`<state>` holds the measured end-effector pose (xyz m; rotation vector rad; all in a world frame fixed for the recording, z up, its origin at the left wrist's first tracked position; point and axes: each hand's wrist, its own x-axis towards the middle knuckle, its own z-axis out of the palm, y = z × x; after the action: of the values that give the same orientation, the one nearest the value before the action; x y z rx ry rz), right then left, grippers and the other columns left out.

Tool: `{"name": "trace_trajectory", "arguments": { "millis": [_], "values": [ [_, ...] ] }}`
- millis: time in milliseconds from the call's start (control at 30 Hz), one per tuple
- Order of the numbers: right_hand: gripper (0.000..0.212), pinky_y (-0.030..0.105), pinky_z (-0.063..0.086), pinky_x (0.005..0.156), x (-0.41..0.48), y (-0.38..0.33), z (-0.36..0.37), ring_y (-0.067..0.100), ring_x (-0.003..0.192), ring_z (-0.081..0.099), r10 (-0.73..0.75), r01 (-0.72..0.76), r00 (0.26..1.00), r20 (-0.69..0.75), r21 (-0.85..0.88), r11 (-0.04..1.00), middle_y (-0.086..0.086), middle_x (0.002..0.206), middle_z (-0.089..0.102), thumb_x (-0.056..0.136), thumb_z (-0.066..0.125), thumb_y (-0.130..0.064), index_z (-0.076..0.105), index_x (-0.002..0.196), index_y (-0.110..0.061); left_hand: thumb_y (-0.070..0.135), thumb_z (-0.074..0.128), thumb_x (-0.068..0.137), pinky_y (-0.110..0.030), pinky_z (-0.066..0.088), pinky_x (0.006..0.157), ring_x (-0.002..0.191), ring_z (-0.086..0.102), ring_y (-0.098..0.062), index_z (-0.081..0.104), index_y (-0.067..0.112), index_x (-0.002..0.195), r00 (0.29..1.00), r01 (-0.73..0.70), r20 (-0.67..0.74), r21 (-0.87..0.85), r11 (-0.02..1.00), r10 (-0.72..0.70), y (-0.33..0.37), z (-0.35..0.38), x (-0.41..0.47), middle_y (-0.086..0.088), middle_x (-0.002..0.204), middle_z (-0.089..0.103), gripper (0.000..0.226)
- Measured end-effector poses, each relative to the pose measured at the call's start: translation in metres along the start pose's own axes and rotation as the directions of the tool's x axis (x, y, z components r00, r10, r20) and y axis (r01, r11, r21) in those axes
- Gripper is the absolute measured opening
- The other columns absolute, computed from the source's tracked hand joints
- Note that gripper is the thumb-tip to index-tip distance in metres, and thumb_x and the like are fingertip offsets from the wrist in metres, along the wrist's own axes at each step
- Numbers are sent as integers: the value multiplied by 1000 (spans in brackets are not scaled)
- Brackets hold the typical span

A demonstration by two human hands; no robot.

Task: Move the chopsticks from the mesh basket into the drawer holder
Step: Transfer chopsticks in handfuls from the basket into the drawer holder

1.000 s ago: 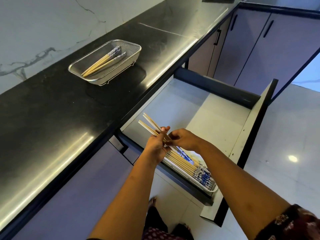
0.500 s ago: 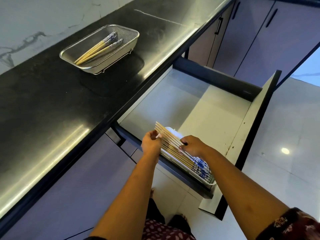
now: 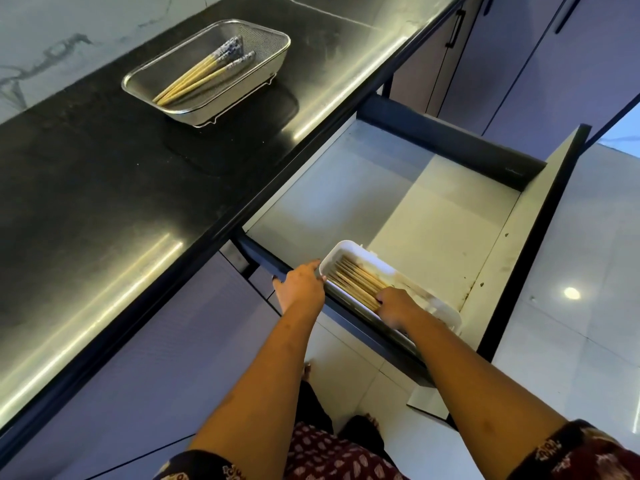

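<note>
A: Most chopsticks [image 3: 356, 282] lie flat in the holder [image 3: 381, 266]; a few [image 3: 204, 76] wait in the basket [image 3: 266, 69] at eleven o'clock.

B: Hands?

A: Right hand [image 3: 398, 306], fingers curled, presses the bundle; left [image 3: 301, 287] grips the holder's end. A hard push could skew sticks or slide the holder.

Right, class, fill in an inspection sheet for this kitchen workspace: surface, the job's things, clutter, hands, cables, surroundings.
Surface: black countertop, glossy, bare apart from the basket.
Job's things: mesh basket on the counter, several chopsticks left inside; white drawer holder at the near edge of the open drawer, filled with chopsticks.
Clutter: nothing seen; some dark specks on the drawer floor.
Hands: left hand at the holder's end; right hand resting on the chopsticks in the holder.
Cables: nothing seen.
Surroundings: marble wall, cabinet doors, tiled floor.
</note>
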<state>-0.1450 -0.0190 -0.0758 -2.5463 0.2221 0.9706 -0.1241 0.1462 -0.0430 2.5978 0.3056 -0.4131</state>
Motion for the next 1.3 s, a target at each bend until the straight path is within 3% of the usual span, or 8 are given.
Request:
{"name": "trace_trajectory", "arguments": {
  "millis": [133,200,700,833,1133,1300],
  "values": [
    [31,35,48,95,1,0,3,32,113,57,-3,3,999,-35,-1,1000,17,123,59,94,50,-6,55,124,-7,18,55,91,-55,-11,111,101,61,-21,55,28,120,999,-34,-22,144,989,38,-1,4,0,-1,101,68,31],
    [33,36,48,97,1,3,4,32,114,57,5,-5,999,-46,5,1000,16,124,59,94,51,-5,55,126,-8,22,56,91,-56,-12,110,101,62,-21,56,27,120,998,-49,-34,168,985,56,-1,4,0,0,102,68,29],
    [27,39,49,98,1,6,10,30,112,58,-46,43,982,-184,-21,999,11,122,60,95,49,-10,55,121,-17,37,59,87,-52,-8,112,98,64,-22,55,23,116,995,-62,-66,164,985,73,-1,9,6,-1,99,70,31],
    [17,39,52,94,2,5,10,29,106,59,-50,51,969,-243,-4,999,11,116,61,95,51,-14,54,112,-16,37,59,87,-53,-8,112,100,63,-22,54,23,116,994,-72,-68,160,984,84,-3,10,7,-1,101,69,32],
    [20,37,50,95,9,5,11,29,105,60,-10,14,994,-112,36,999,13,115,63,95,51,-14,59,114,-11,33,60,88,-54,-3,113,102,62,-22,51,23,116,994,-79,-59,164,983,90,-4,12,6,-1,104,68,32],
    [27,31,45,89,3,-3,1,28,106,58,2,15,997,-80,211,977,13,116,63,97,49,-19,60,119,-7,27,65,85,-49,8,115,108,58,-25,55,17,120,995,-98,14,-23,995,99,-6,6,0,-8,113,65,39]
  ]
}}
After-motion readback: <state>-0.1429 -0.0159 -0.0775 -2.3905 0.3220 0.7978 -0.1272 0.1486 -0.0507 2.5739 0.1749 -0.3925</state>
